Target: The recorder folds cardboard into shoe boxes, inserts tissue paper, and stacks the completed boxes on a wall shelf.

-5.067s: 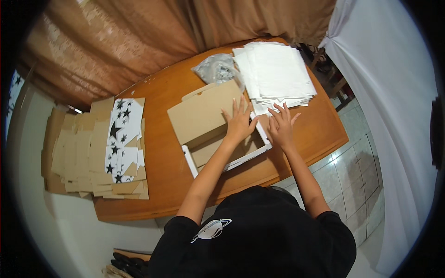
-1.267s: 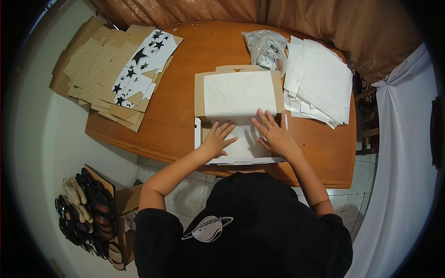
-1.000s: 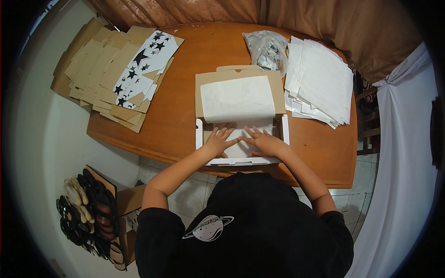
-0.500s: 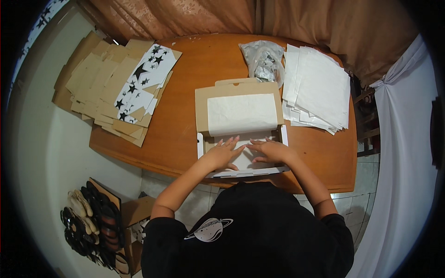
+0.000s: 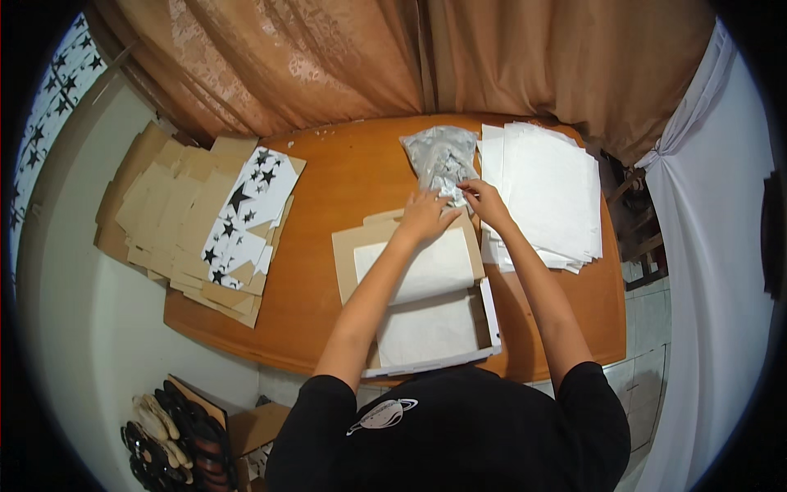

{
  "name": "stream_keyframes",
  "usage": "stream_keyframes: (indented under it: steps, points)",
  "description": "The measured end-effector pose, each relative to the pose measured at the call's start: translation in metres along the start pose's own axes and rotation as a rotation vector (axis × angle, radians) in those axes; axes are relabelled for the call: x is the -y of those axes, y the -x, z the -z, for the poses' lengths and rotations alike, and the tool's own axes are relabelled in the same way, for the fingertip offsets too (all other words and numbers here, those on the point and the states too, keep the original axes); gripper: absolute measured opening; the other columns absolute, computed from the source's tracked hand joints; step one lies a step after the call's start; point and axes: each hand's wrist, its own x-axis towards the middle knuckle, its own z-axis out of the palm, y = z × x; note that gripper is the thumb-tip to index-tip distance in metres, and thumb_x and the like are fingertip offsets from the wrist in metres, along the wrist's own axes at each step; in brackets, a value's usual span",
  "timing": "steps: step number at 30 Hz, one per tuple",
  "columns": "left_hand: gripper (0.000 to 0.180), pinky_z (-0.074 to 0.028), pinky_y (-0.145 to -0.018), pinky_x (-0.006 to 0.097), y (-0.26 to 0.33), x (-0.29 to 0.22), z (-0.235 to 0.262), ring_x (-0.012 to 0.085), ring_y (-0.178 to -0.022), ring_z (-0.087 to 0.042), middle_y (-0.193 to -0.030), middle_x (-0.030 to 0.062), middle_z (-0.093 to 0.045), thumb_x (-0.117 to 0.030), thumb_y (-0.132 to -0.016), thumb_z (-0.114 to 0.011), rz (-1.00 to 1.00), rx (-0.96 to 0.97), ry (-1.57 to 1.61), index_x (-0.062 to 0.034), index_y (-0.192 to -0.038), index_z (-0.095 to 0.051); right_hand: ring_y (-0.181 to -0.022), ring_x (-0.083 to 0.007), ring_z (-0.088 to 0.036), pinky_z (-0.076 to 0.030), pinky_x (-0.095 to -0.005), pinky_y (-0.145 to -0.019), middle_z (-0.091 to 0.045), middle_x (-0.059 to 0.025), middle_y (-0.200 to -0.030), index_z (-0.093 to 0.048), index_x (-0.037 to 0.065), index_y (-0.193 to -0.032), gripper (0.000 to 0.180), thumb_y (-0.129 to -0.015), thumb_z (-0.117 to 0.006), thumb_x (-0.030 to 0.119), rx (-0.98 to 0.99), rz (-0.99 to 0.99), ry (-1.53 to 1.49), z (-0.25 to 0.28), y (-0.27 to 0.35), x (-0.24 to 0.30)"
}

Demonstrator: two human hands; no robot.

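A clear plastic bag (image 5: 441, 148) with small silvery-white packets in it lies at the back of the table. Both hands are at its near end. My left hand (image 5: 425, 216) rests at the bag's left edge, fingers stretched and thumb apart. From the right, my right hand (image 5: 485, 202) reaches in with its fingertips drawn together at the packets; what they grip is too small to tell. Below my forearms lies an open cardboard box (image 5: 490, 316), brown inside with white outer walls. White paper (image 5: 428, 332) lines its bottom and runs up over the raised lid (image 5: 348, 246).
Flattened cardboard boxes (image 5: 168, 201) are piled at the left, with black-starred white pieces (image 5: 234, 221) on top. A stack of white sheets (image 5: 545, 189) lies right of the bag. Brown curtains (image 5: 344, 57) hang behind the table. Shoes (image 5: 176, 435) stand on a rack at lower left.
Both hands have left the paper inside the box and moved forward to the plastic bag. The view has tilted up, so the table sits lower in the picture.
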Motion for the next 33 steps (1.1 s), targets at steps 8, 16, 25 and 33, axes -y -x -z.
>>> stream_keyframes:
  steps: [8,16,25,33]
  points:
    - [0.050,-0.035,-0.094,0.047,0.013,0.018,-0.037,0.0319,-0.116,-0.045,-0.127,0.0161,-0.047,-0.051,-0.086,-0.042,0.154,0.297,0.156,-0.0118,-0.111,-0.061,-0.089,-0.0295,-0.058,-0.047,-0.0364,-0.079,-0.059,-0.0119,-0.097,-0.064,0.005,-0.094,0.024,-0.070,-0.065,0.005,0.241,0.132,0.483,-0.027,-0.043,-0.058]
    - [0.043,-0.035,-0.091,0.047,0.013,0.013,-0.034,0.0312,-0.113,-0.047,-0.126,0.0142,-0.049,-0.046,-0.086,-0.045,0.128,0.216,0.167,-0.0123,-0.107,-0.063,-0.085,-0.0292,-0.058,-0.047,-0.0384,-0.074,-0.059,-0.0124,-0.091,-0.065,0.005,-0.088,0.015,-0.075,-0.063,0.011,0.227,0.090,0.601,-0.034,-0.036,-0.057]
    - [0.032,-0.026,-0.097,0.053,0.029,0.017,0.012,0.0348,-0.121,-0.037,-0.125,0.0140,-0.047,-0.032,-0.087,-0.049,0.091,-0.286,0.358,-0.0091,-0.106,-0.060,-0.079,-0.0068,-0.056,-0.045,-0.0228,-0.071,-0.062,-0.0012,-0.089,-0.060,0.004,-0.110,0.027,-0.085,-0.060,0.015,0.127,-0.051,-0.586,0.004,0.038,0.093]
    - [0.035,-0.040,-0.090,0.038,0.117,-0.007,0.075,0.0339,-0.112,-0.047,-0.123,0.0208,-0.047,-0.021,-0.086,-0.055,0.340,-0.518,0.450,-0.0011,-0.114,-0.053,-0.091,-0.0139,-0.055,-0.044,-0.0271,-0.079,-0.055,-0.0078,-0.108,-0.040,0.008,-0.131,0.052,-0.085,-0.060,0.022,0.410,-0.219,-0.255,0.026,0.123,0.100]
